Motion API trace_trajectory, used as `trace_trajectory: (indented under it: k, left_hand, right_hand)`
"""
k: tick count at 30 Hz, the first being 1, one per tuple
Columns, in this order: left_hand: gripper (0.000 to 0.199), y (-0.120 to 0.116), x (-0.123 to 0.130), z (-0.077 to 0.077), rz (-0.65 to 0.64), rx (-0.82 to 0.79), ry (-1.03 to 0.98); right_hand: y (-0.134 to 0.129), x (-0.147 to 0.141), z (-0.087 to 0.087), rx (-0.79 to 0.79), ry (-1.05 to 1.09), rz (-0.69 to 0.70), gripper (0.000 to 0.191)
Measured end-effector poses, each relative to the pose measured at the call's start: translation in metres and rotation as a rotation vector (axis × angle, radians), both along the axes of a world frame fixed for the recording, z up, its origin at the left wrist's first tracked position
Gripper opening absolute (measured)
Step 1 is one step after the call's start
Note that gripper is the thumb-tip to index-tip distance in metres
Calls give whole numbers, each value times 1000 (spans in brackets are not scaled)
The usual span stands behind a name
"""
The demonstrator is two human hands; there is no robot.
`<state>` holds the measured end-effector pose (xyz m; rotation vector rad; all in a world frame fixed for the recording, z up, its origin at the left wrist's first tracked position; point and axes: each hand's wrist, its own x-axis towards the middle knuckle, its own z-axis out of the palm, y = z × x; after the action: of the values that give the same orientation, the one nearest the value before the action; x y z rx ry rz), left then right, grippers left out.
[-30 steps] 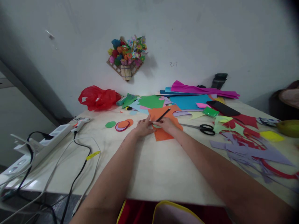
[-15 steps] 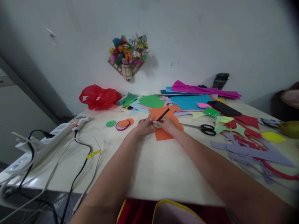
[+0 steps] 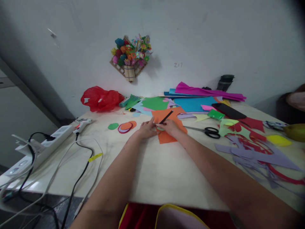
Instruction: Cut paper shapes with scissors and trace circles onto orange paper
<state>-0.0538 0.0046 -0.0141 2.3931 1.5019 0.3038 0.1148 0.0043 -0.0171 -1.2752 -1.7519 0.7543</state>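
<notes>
An orange paper sheet (image 3: 168,138) with cut-out edges lies on the table in front of me. My right hand (image 3: 169,126) is closed round a slim black pen (image 3: 166,116), its tip low near the sheet's left side. Beneath those fingers a small pale green paper piece (image 3: 160,128) rests on the orange sheet, partly covered. My left hand (image 3: 147,128) lies flat with fingers stretched at the sheet's left edge. To its left are a green paper circle (image 3: 113,126) and a small stack of orange, red and lilac circles (image 3: 125,127). Scissors (image 3: 212,132) lie to the right.
Paper scraps (image 3: 252,152) spread over the right side, with a black phone (image 3: 228,110) behind them. Coloured sheets (image 3: 195,103) and a red plastic bag (image 3: 101,99) line the back. A power strip (image 3: 43,149) and cables (image 3: 82,175) occupy the left.
Almost nothing differs. Both hands, the pen and the orange sheet keep practically the same positions.
</notes>
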Motion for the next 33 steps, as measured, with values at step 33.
trace_trajectory:
  k: [33]
  left_hand:
    - [92, 1, -1, -1, -24, 0, 0]
  right_hand:
    - [10, 3, -16, 23, 56, 60, 16]
